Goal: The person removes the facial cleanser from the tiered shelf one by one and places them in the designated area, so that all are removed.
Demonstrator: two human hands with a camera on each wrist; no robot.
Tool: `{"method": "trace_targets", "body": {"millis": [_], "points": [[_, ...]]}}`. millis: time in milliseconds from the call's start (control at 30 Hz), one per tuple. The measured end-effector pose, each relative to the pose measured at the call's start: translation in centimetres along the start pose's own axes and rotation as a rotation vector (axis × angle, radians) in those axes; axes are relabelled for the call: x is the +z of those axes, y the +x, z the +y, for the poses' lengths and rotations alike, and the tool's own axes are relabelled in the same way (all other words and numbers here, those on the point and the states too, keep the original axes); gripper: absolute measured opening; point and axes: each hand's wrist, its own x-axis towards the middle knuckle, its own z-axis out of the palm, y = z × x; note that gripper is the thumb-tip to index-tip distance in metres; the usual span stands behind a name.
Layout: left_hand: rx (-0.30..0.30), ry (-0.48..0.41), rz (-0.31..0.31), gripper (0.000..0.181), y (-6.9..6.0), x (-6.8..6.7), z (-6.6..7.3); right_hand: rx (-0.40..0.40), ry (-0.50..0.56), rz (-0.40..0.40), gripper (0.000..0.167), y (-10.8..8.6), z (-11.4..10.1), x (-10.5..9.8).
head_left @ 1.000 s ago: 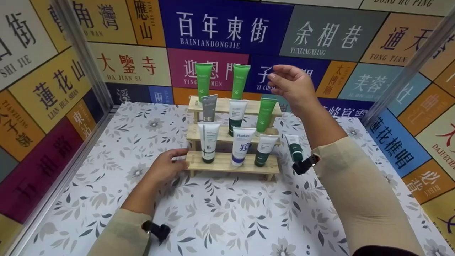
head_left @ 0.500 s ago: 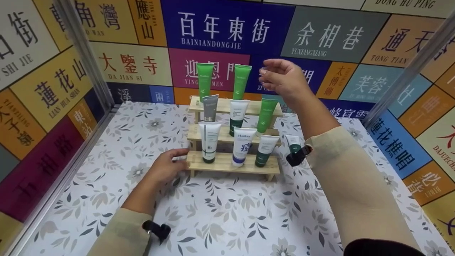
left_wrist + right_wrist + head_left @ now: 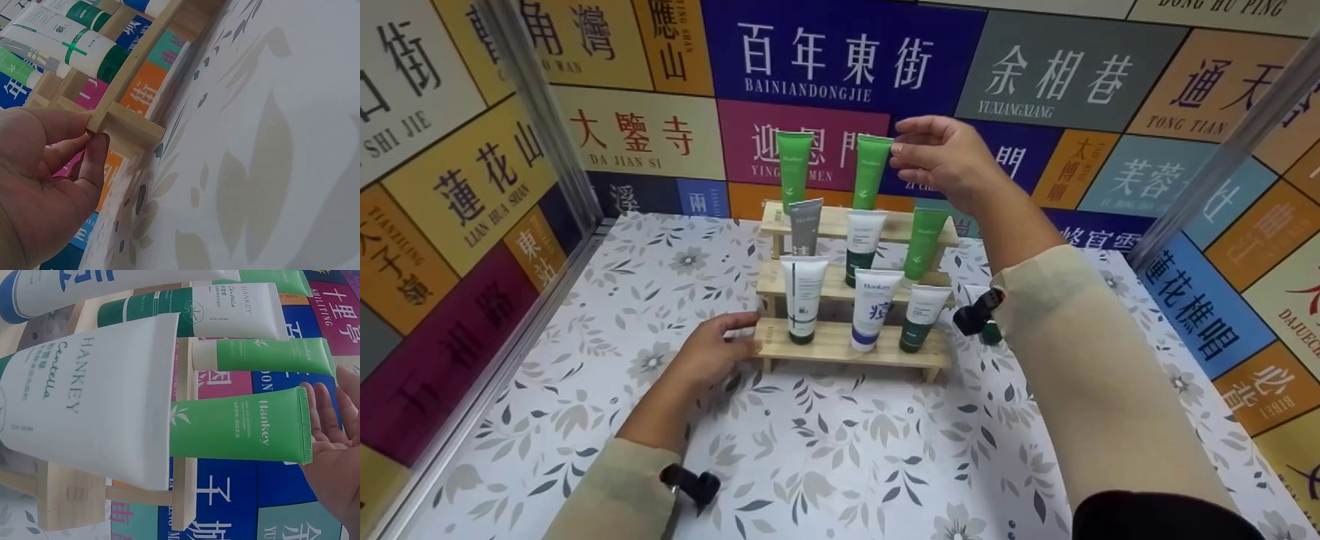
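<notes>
Just left of the right hand (image 3: 949, 159), whose fingers are relaxed and loosely curved, a green tube (image 3: 873, 174) stands on the top step of the rack (image 3: 831, 349); whether they touch cannot be told. Low at the rack's left end, the left hand (image 3: 715, 352) pinches it between thumb and finger, with six more tubes (image 3: 805, 300) standing between the hands.

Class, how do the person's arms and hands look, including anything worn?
The left hand and right hand are ungloved. The left sleeve and right sleeve are beige, ending on the forearms. A small black device sits at each sleeve's end. Black material shows farther up the right sleeve.
</notes>
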Motion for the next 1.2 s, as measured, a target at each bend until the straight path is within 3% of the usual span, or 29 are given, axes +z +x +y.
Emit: {"method": "trace_targets", "body": {"millis": [367, 733, 1200], "points": [[-0.023, 0.004, 0.005, 0.056, 0.0, -0.1, 0.1, 0.038, -0.139, -0.027, 0.046, 0.8, 0.5, 0.8], [0.004, 0.029, 0.012, 0.055, 0.2, -0.1, -0.1, -0.060, -0.217, -0.010, 0.041, 1.2, 1.0, 0.7], [-0.025, 0.035, 0.007, 0.055, 0.0, 0.0, 0.3, -0.107, -0.030, 0.083, 0.038, -0.8, 1.4, -2.5]]}}
